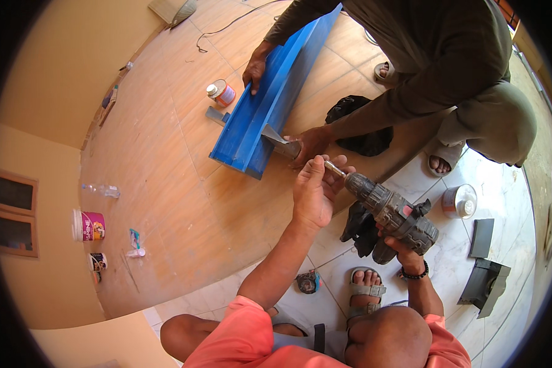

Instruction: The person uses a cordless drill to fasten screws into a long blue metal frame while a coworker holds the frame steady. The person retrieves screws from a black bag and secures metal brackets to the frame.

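Note:
A dark cordless drill (pixel 398 221) points up and to the left in front of me. My right hand (pixel 405 250) is closed around its handle, partly hidden behind the body. With the fingers of my left hand (pixel 316 195) I pinch the silvery socket bit (pixel 333 168) at the drill's chuck. Just beyond the bit, a co-worker crouches with one hand (pixel 256 69) on a long blue metal channel (pixel 270 98). The co-worker's other hand (pixel 311 146) holds a grey pipe-like piece (pixel 286 148) by the channel's near end.
A small can (pixel 221 92) stands left of the channel. Black plastic bags (pixel 365 126) lie by the co-worker. A tape measure (pixel 307 282) sits near my foot. To the right are a white can (pixel 459 202) and grey pieces (pixel 484 285). Buckets (pixel 89 226) stand by the left wall.

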The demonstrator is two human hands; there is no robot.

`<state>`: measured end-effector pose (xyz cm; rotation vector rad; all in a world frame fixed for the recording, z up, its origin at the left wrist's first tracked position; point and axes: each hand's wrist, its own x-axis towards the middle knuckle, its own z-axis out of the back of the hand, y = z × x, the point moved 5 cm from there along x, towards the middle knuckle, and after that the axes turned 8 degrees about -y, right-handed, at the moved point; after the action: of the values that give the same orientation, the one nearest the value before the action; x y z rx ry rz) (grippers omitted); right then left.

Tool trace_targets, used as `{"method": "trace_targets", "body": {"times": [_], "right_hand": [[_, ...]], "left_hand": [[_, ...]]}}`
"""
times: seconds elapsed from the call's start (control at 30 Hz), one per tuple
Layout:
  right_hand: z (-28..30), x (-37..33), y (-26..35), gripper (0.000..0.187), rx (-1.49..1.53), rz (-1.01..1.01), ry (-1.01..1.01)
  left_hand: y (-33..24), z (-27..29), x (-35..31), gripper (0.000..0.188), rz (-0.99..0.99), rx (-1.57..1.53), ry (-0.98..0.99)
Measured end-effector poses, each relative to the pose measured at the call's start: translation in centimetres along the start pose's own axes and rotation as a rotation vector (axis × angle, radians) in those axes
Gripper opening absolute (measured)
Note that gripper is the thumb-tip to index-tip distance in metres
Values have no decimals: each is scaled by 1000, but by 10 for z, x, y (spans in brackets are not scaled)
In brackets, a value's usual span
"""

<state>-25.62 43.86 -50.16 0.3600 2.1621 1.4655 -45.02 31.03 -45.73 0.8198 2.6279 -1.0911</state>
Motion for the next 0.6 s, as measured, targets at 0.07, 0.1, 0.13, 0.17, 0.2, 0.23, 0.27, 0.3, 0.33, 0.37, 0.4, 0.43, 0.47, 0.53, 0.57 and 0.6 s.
{"method": "trace_targets", "body": {"times": [0.07,0.1,0.13,0.17,0.2,0.23,0.27,0.3,0.33,0.37,0.4,0.43,0.47,0.53,0.57,0.6], "right_hand": [[-11,2,3,63,69,-33,23],[-19,1,7,63,124,-63,29],[-26,2,8,64,179,-95,35],[-31,6,7,64,229,-98,45],[-38,10,8,64,280,-102,53],[-41,17,10,64,325,-106,54],[-43,26,16,60,317,-70,13],[-45,36,18,57,283,-70,-11],[-51,47,21,54,260,-74,-25],[-54,59,24,52,230,-69,-45],[-63,69,25,47,245,-98,-22],[-71,81,25,43,258,-122,-2],[-80,93,23,39,275,-147,22],[-92,113,16,35,261,-147,64],[-98,119,11,33,257,-152,86],[-99,126,8,32,238,-163,87]], "left_hand": [[3,3,0,17,-34,-15,1],[3,3,0,19,-56,-8,-9],[3,3,2,20,-79,0,-19],[1,4,4,22,-102,8,-31],[-7,5,7,23,-139,56,-40],[-16,7,14,24,-169,99,-47],[-27,9,22,24,-198,142,-54],[-50,23,35,27,-480,415,-203],[-81,38,45,29,-769,702,-356],[-109,53,56,33,-955,1100,-533],[-130,67,70,34,-961,1322,-561],[-146,76,84,35,-959,1540,-581],[-156,85,98,34,-738,1499,-533],[-155,96,119,34,-298,1374,-427],[-156,100,122,33,-238,1389,-448],[-153,97,127,33,-176,1394,-456]]}}
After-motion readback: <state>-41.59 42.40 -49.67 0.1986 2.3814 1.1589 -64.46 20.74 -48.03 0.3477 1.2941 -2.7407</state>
